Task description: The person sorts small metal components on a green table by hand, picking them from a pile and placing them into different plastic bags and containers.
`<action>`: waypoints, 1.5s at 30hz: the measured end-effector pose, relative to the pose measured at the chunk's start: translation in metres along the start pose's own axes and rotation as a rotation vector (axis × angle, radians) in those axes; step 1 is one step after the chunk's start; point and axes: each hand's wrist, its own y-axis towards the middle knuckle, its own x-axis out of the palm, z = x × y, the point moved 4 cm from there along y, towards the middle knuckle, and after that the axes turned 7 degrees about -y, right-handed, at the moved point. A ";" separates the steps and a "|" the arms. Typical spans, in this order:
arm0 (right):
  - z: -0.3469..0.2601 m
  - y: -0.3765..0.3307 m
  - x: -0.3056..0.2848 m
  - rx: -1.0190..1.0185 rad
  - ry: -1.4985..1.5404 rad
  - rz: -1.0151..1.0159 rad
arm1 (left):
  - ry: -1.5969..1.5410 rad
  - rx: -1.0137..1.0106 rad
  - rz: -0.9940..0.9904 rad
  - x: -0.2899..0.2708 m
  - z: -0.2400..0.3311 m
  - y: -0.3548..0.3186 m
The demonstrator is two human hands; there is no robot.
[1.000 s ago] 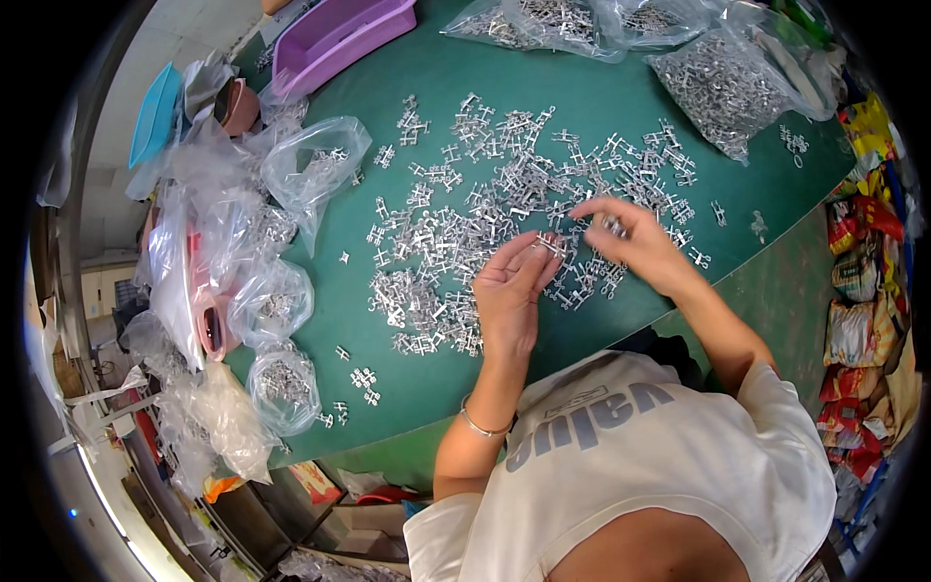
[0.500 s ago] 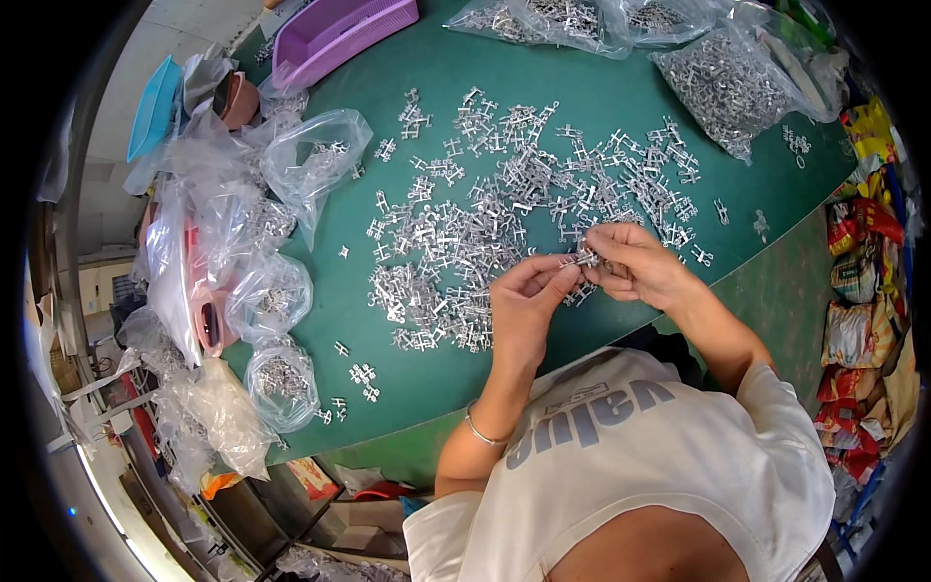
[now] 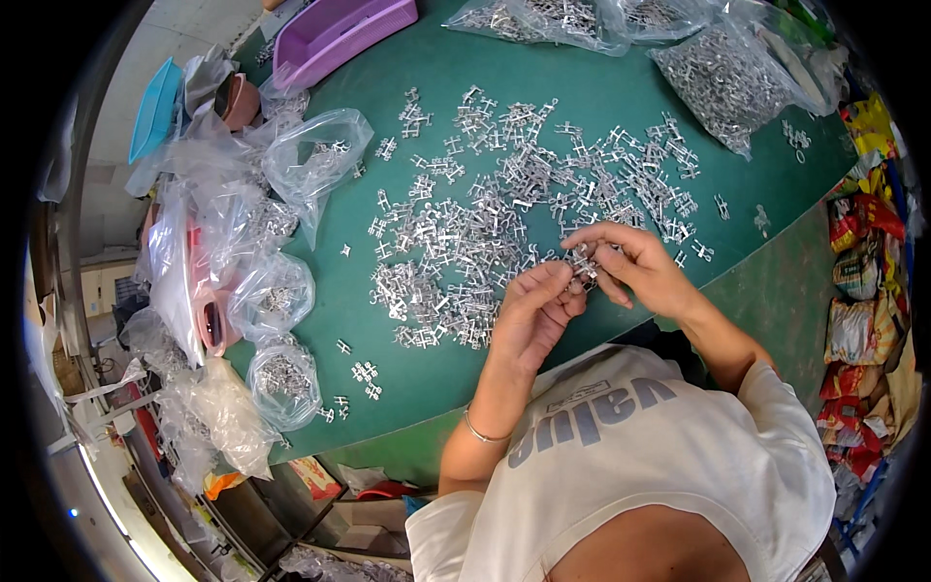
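1. Left hand (image 3: pixel 531 315): raised just above the near edge of the table, fingers bent and drawn together, fingertips pinching a small silver metal part (image 3: pixel 583 262).
2. Right hand (image 3: pixel 635 267): directly beside the left, fingers curled, thumb and forefinger pinching the same small part from the other side. The part sits between the two hands, over the near rim of the scatter.
3. Thin silver bangle (image 3: pixel 482 433): on the left wrist.
4. Round green-topped table (image 3: pixel 562 87): work surface under both hands.
5. Loose scatter of small silver metal parts (image 3: pixel 504 218): spread across the table's middle, touching and overlapping, just beyond the hands.
6. Clear plastic bags holding silver parts (image 3: pixel 281 373): several, clustered along the table's left edge, some open.
7. Large clear bag of silver parts (image 3: pixel 727 82): far right of the table, well apart from the hands.
8. Purple rectangular plastic tray (image 3: pixel 335 34): far left edge of the table.
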 end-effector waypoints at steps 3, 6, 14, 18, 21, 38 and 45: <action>-0.003 -0.001 -0.002 0.022 0.133 -0.081 | 0.092 0.062 0.018 0.005 0.003 -0.005; 0.003 -0.004 -0.005 0.211 0.328 -0.136 | 0.216 0.079 0.024 0.013 0.004 -0.010; -0.004 -0.013 0.006 0.291 0.617 -0.129 | 0.445 0.341 0.023 0.025 0.004 -0.017; -0.018 -0.015 0.000 -0.046 -0.155 0.020 | 0.807 0.524 0.008 0.034 0.006 -0.024; -0.014 -0.012 -0.006 -0.007 -0.124 -0.051 | 0.750 0.342 -0.052 0.039 0.007 -0.025; -0.026 -0.025 0.015 -0.590 -0.709 0.348 | 0.111 0.016 -0.108 0.017 0.003 -0.010; -0.008 -0.015 0.005 -0.065 -0.176 0.248 | 0.910 0.752 0.151 0.045 0.006 -0.025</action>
